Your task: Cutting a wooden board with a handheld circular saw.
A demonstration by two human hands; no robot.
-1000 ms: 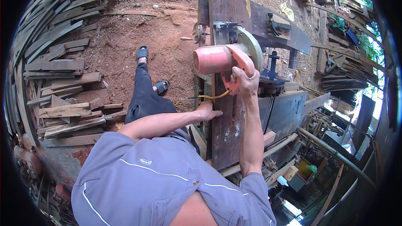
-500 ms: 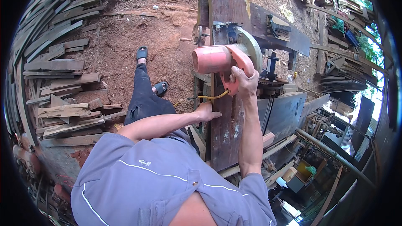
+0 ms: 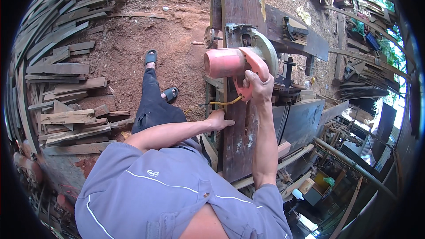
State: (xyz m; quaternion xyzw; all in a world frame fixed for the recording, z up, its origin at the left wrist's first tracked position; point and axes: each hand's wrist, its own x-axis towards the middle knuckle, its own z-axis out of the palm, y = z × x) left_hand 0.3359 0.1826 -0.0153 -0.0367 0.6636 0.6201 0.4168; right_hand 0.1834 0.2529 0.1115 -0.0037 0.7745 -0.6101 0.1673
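Note:
A circular saw (image 3: 226, 62) with a red motor housing, red handle and grey blade guard rests on a long dark wooden board (image 3: 239, 150). My right hand (image 3: 259, 84) is wrapped round the saw's rear handle. From the handle a yellow cord (image 3: 228, 102) runs left across the board. Just below that cord, my left hand (image 3: 219, 120) grips the board's left edge, its thumb lying over the top face and its other fingers mostly hidden. The saw's blade is hidden by the guard and the board.
A dark machine table (image 3: 303, 117) stands right of the board. Scrap planks (image 3: 71, 117) are piled at the left, more timber (image 3: 363, 66) at the right. A handwheel (image 3: 209, 36) sits left of the board. Sawdust covers the ground (image 3: 124, 40), where my sandalled feet show.

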